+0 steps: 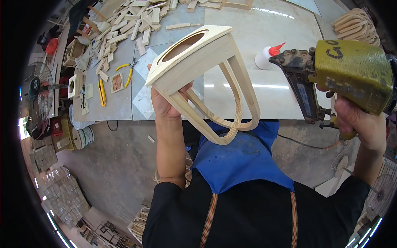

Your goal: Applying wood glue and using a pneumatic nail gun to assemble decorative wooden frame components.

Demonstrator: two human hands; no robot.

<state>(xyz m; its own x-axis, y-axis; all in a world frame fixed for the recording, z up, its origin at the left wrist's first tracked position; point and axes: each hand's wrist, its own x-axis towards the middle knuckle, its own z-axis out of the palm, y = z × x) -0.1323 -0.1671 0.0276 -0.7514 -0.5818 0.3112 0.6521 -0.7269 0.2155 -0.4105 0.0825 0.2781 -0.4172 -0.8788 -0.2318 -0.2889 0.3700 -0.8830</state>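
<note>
My left hand point(163, 103) is closed round a pale wooden frame point(200, 64), gripping it under its square top. The top has a round opening, and curved wooden loops point(252, 103) run from it down toward my blue apron point(231, 159). The frame is tilted in the air over the table's near edge. On the right, my right hand point(351, 115) is wrapped round the handle of a worn yellow-green nail gun point(351, 72). Its dark nose points left toward the frame, apart from it. A white bottle with a red nozzle point(263, 59) stands between them on the table.
Many loose wooden strips point(120, 37) lie piled at the table's far left. Nearer are yellow-handled pliers point(129, 74), a yellow cutter point(102, 93) and a small framed piece point(117, 82). Curved wooden parts point(355, 27) are stacked far right. An air hose point(308, 145) hangs below the gun.
</note>
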